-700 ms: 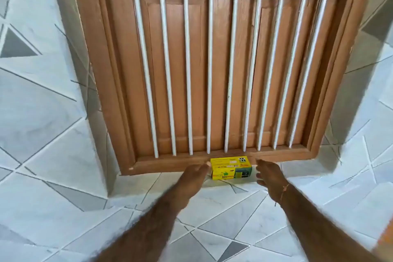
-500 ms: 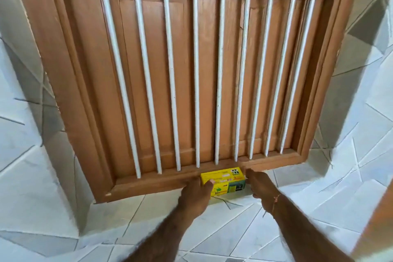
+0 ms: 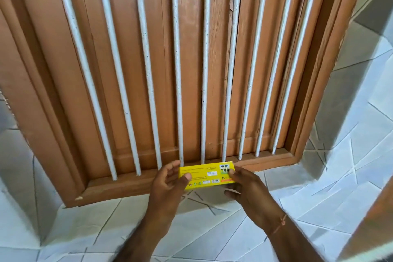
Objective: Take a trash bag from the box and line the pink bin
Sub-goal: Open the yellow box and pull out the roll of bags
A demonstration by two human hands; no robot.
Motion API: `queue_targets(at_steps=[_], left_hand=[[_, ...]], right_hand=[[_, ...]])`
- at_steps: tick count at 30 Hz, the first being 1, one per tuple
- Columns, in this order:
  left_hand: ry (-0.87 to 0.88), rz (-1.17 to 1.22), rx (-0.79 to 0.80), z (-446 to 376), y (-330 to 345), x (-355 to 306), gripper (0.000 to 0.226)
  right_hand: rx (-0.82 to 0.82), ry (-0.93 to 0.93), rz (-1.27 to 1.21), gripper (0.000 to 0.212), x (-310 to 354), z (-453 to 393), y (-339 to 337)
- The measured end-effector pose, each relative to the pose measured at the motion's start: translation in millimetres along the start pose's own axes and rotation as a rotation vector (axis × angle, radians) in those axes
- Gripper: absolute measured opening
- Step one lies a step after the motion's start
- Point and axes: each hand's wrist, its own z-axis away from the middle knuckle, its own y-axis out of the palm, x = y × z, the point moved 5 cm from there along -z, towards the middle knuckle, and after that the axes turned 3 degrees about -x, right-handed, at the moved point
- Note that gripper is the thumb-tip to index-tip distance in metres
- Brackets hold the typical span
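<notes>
Both hands are clamped on the yellow trash bag box (image 3: 207, 175), one at each short end. The left hand (image 3: 168, 187) has its thumb pressed on the printed top face and its fingers curled behind the far edge; the right hand (image 3: 248, 191) pinches the other end, thumb on top near the small pictures, fingers underneath. A thin thread bracelet (image 3: 281, 222) sits on the right wrist. The box is held level just in front of the wooden sill (image 3: 127, 185) of a barred window (image 3: 176, 70), above the tiled ledge (image 3: 212, 229); whether it is quite clear of the sill, I cannot tell.

The step in hand, as I judge it, is getting the box open. It is light card, so a firm but easy grip at one end should do, leaving the other hand free to find the flap or perforated slot and draw a single bag out without crushing the carton. No opening shows on the faces in view. The pink bin is not in sight.
</notes>
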Motion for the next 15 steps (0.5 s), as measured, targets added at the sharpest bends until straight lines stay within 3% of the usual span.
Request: queue_targets(at_steps=[4, 8, 11, 13, 15], left_hand=[[-0.003, 0.028, -0.017, -3, 2, -6, 0.034], [-0.018, 0.074, -0.039, -6, -4, -17, 0.048], [0.056, 0.0, -0.005, -4, -2, -31, 0.041], [0.128, -0.069, 0.011, -4, 2, -40, 0.032], [0.189, -0.149, 0.026, -1, 8, -51, 0.028]], right_hand=[[-0.012, -0.037, -0.027, 0.026, 11, -10, 1], [-0.052, 0.109, -0.331, 0.024, 8, -19, -7], [-0.155, 0.018, 0.025, 0.017, 2, -25, -12], [-0.385, -0.122, 0.298, 0.011, 4, -25, -19], [-0.515, -0.191, 0.383, 0.021, 11, -22, -20]])
